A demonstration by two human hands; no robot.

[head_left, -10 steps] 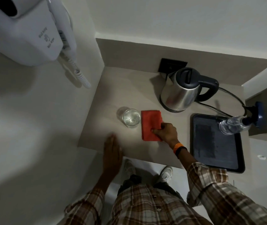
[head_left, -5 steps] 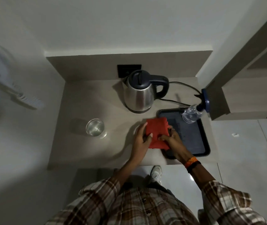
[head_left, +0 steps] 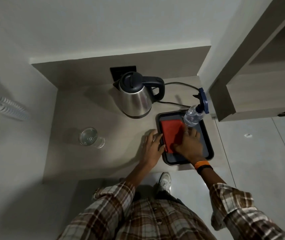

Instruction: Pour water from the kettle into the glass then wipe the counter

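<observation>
A steel kettle with a dark lid and handle stands upright at the back of the beige counter. A glass holding water sits on the counter's left part. A folded red cloth lies in the black tray on the right. My right hand rests flat on the cloth's right side, fingers spread. My left hand touches the tray's left rim and the cloth's near left corner, fingers loosely apart.
A clear spray bottle with a blue trigger head stands at the tray's far right corner. The kettle's cord runs behind the tray. A wall socket is behind the kettle. A coiled white cord hangs on the left wall.
The red cloth went from the counter beside the glass, right across the tray's edge, and now lies inside the tray. Both hands moved right with it; the view swung right too.
</observation>
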